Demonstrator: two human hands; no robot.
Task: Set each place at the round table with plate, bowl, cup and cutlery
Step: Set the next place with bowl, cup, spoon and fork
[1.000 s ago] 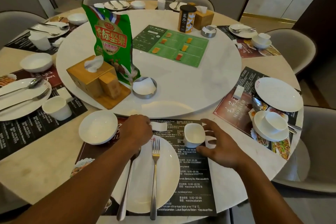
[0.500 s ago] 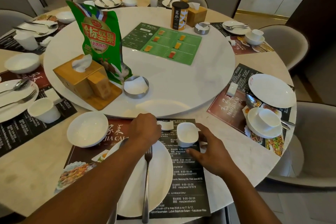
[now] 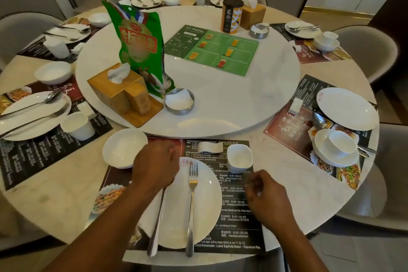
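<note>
Left hand [image 3: 154,165] knuckles-up over the far rim of the dinner plate [image 3: 205,216], covering the head of the spoon [image 3: 157,223]. Fingers hidden beneath, so gripping or merely resting: cannot tell. Probably nudging the spoon straight, parallel to the fork [image 3: 191,205] just beside it. Both handles aimed at the near edge of the round table [image 3: 55,194], ready for a seated diner.

Right hand [image 3: 267,199] loosely curled and empty, hovering over the placemat [image 3: 238,223] just short of the white cup [image 3: 239,158], not touching. Cup upright toward the placemat's far right corner, handy for a right-hander.

Small white rest [image 3: 209,147] between cup and left hand, close to the turntable [image 3: 220,99]. White bowl [image 3: 123,148] at the placemat's far left corner, just beside the left hand, clear of the plate to leave eating room.

Looks complete for this place: plate, bowl, cup and cutlery all down.

Toward the table's right edge, another place unfinished by the look of it: second cup [image 3: 341,140] nested in the neighbouring bowl [image 3: 331,157], stray spoon [image 3: 318,120] tucked between that bowl and a bare second plate [image 3: 346,108]. Likely the next stop, with unstacking first.
</note>
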